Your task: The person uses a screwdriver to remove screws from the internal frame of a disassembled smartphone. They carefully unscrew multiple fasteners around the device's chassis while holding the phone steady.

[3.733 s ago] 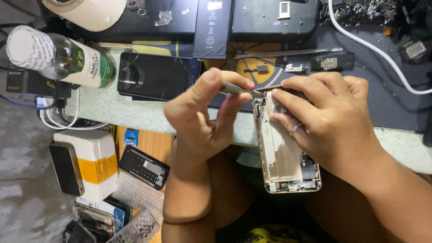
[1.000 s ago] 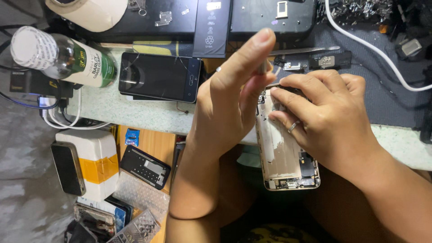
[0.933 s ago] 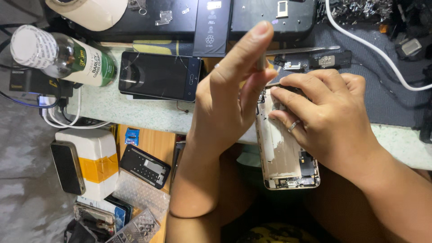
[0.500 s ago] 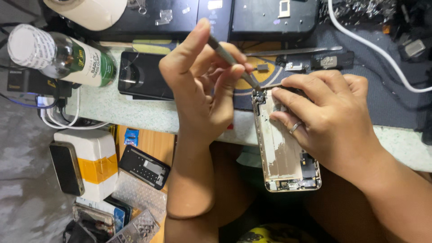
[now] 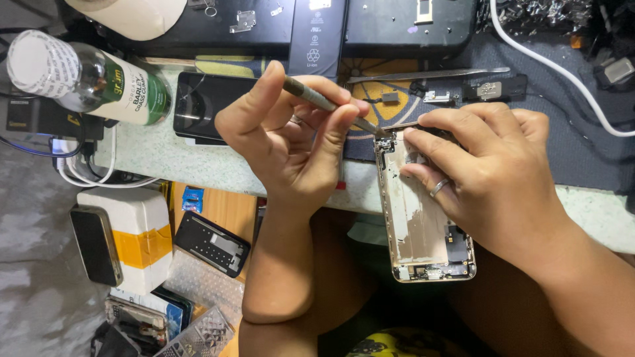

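Observation:
An opened phone housing (image 5: 417, 225) with bare metal inside lies over the table's near edge, its lower end off the table. My right hand (image 5: 493, 178), a ring on one finger, presses down on its upper half and holds it. My left hand (image 5: 291, 142) grips a thin grey screwdriver (image 5: 317, 100) between thumb and fingers. The tool's tip touches the housing's top left corner.
A clear bottle (image 5: 86, 79) lies at the far left beside a black phone (image 5: 208, 106). Tweezers (image 5: 430, 74), small loose parts and a white cable (image 5: 549, 66) sit on the dark mat (image 5: 582, 152). Below the table edge are a taped white box (image 5: 129, 235) and phone frames (image 5: 211, 243).
My left hand lifted its fingers off the housing, then came back gripping the screwdriver and set its tip at the top corner. My right hand and the housing stayed put.

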